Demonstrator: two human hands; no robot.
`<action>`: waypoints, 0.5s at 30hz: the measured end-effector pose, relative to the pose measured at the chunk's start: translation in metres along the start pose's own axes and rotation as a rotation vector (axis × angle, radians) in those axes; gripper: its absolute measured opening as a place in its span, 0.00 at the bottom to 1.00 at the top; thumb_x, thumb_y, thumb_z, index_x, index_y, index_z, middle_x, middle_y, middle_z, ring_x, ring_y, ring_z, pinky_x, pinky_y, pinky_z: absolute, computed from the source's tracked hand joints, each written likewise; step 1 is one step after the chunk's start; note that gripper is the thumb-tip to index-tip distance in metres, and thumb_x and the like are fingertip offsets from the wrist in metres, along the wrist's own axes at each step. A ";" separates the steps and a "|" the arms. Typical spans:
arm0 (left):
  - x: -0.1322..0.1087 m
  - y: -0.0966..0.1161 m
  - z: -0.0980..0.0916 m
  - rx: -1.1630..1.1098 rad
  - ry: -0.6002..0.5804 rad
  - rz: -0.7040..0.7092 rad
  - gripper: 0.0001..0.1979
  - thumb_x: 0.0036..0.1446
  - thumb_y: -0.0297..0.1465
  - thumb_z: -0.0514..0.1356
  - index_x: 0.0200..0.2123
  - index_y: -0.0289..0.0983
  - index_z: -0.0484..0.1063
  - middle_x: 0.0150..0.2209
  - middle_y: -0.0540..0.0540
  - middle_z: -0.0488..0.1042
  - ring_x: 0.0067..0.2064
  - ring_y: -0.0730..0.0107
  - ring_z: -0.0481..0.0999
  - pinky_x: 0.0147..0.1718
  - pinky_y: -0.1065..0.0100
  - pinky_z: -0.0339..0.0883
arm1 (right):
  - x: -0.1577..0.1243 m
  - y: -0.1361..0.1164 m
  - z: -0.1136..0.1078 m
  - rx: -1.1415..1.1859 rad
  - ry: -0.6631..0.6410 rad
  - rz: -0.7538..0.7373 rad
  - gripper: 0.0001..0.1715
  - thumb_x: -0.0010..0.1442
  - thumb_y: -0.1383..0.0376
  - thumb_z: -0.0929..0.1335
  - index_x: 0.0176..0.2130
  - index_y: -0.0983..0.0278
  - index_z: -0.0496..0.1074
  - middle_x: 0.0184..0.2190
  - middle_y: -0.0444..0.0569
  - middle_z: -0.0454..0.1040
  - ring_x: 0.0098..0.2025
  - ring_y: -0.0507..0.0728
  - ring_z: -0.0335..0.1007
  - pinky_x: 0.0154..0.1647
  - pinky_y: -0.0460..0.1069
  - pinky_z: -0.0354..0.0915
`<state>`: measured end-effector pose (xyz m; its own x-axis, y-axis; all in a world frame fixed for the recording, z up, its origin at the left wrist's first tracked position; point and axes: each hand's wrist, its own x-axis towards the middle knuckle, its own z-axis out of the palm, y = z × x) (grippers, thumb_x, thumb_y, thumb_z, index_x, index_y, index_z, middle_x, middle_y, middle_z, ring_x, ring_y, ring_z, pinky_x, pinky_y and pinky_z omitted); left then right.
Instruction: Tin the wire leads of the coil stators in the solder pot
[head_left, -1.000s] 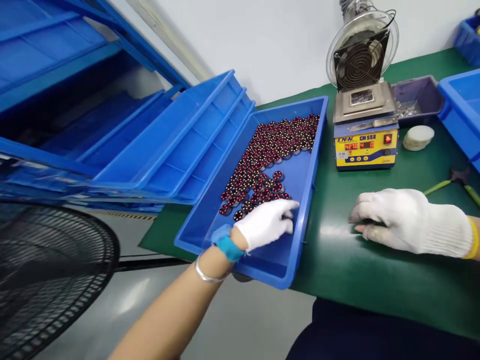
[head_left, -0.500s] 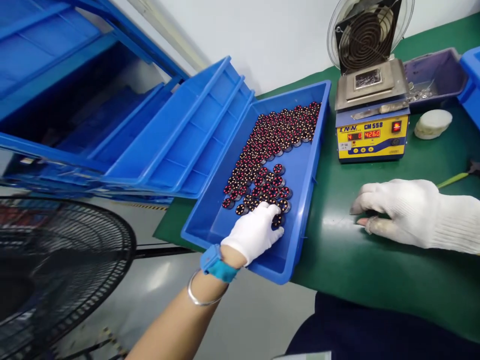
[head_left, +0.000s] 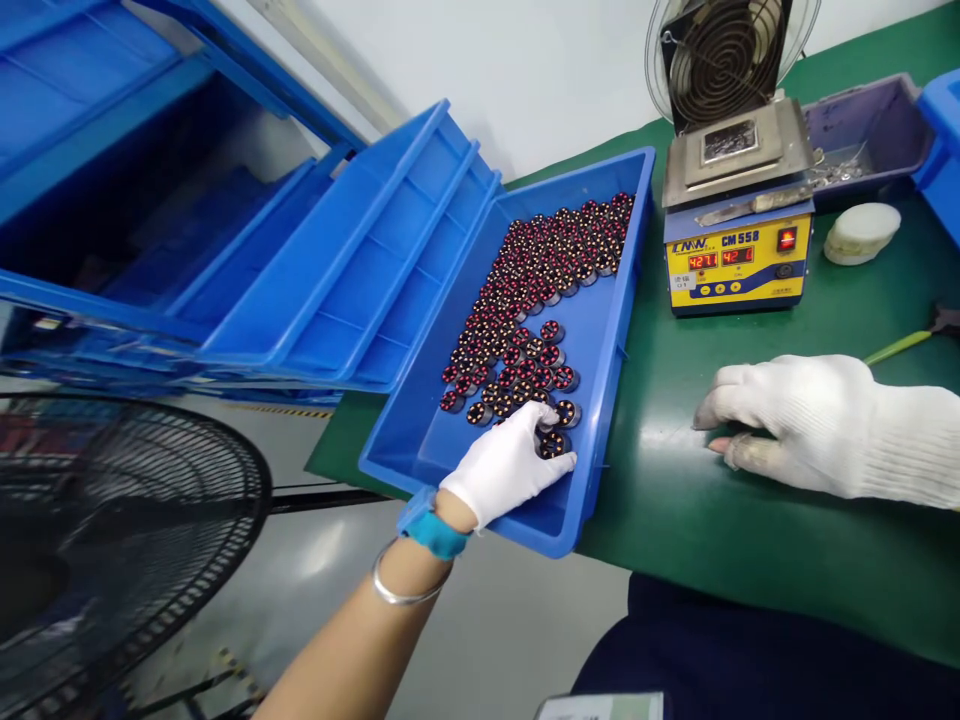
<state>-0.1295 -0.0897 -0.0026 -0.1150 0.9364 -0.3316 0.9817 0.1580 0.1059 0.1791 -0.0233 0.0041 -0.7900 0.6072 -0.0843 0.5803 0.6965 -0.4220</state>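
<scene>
In the head view my left hand, in a white glove, reaches into a blue tray. Its thumb and fingers are spread around a small round dark part with a ring of copper-coloured dots, which sits in the tray. Whether the fingertips touch it I cannot tell. Many more such round parts, with pinkish or copper-coloured dots, stand packed together farther up the tray. My right hand, in a white knitted glove, rests on the green tabletop, thumb and fingers apart, holding nothing. One bare fingertip pokes out.
A yellow-fronted solder pot with a lit display stands right of the tray, a fan behind it. Nearby are a round white pad, green-handled pliers and a greyish bin. Blue trays lean at left, above a black fan.
My left thumb has spread slightly farther from the fingers, towards the tray's right wall. My right hand stays on the table. The view has shifted a little.
</scene>
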 end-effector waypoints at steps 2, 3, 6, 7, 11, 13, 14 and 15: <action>0.001 -0.003 0.000 -0.061 0.016 0.000 0.20 0.48 0.44 0.62 0.41 0.40 0.66 0.31 0.50 0.71 0.32 0.64 0.73 0.35 0.62 0.66 | 0.000 -0.001 -0.002 0.000 -0.019 0.004 0.12 0.60 0.56 0.63 0.40 0.54 0.73 0.37 0.42 0.75 0.34 0.55 0.72 0.31 0.48 0.60; 0.002 -0.006 -0.001 -0.135 0.005 0.000 0.21 0.48 0.44 0.63 0.41 0.39 0.67 0.31 0.50 0.71 0.32 0.64 0.73 0.35 0.62 0.67 | 0.000 -0.001 -0.003 -0.001 -0.021 0.007 0.12 0.59 0.56 0.63 0.40 0.54 0.73 0.37 0.42 0.75 0.33 0.55 0.72 0.30 0.48 0.59; 0.003 -0.020 -0.010 -0.583 -0.111 -0.033 0.26 0.47 0.43 0.65 0.46 0.36 0.66 0.32 0.48 0.71 0.33 0.66 0.73 0.35 0.62 0.69 | 0.000 0.000 0.000 -0.008 -0.005 0.002 0.12 0.60 0.56 0.63 0.40 0.54 0.73 0.36 0.42 0.74 0.33 0.55 0.72 0.29 0.48 0.58; 0.003 -0.025 -0.015 -0.776 -0.148 -0.041 0.28 0.48 0.42 0.66 0.49 0.35 0.65 0.33 0.48 0.72 0.32 0.67 0.74 0.34 0.63 0.69 | 0.000 0.001 0.001 -0.009 0.008 -0.003 0.12 0.60 0.55 0.63 0.40 0.54 0.73 0.36 0.42 0.74 0.33 0.55 0.72 0.28 0.48 0.58; 0.004 -0.020 -0.033 -1.264 -0.169 0.061 0.32 0.51 0.46 0.63 0.55 0.36 0.63 0.37 0.43 0.74 0.31 0.67 0.74 0.30 0.65 0.69 | 0.001 -0.002 0.003 0.023 0.058 -0.010 0.13 0.60 0.55 0.64 0.42 0.55 0.73 0.38 0.42 0.75 0.35 0.56 0.73 0.29 0.49 0.59; 0.008 0.000 -0.040 -1.359 -0.233 0.132 0.32 0.51 0.45 0.62 0.57 0.37 0.62 0.39 0.41 0.74 0.31 0.67 0.74 0.30 0.64 0.69 | 0.002 -0.007 -0.001 0.060 0.100 0.037 0.16 0.60 0.56 0.64 0.47 0.54 0.72 0.43 0.43 0.74 0.38 0.58 0.73 0.32 0.50 0.61; 0.011 0.014 -0.042 -1.396 -0.283 0.164 0.32 0.52 0.44 0.62 0.57 0.38 0.62 0.40 0.41 0.75 0.31 0.66 0.75 0.29 0.64 0.69 | 0.002 -0.010 -0.004 0.084 0.133 0.072 0.19 0.59 0.56 0.65 0.50 0.53 0.70 0.46 0.44 0.73 0.41 0.59 0.73 0.34 0.51 0.63; 0.015 0.029 -0.043 -1.415 -0.331 0.200 0.32 0.52 0.42 0.63 0.58 0.38 0.61 0.40 0.41 0.75 0.31 0.66 0.75 0.29 0.65 0.69 | 0.002 -0.012 -0.007 0.115 0.173 0.103 0.23 0.58 0.56 0.66 0.54 0.52 0.67 0.50 0.45 0.72 0.43 0.60 0.73 0.36 0.52 0.64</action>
<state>-0.1096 -0.0573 0.0362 0.2328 0.8970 -0.3757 -0.0097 0.3884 0.9214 0.1717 -0.0274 0.0148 -0.6766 0.7360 0.0200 0.6218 0.5858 -0.5199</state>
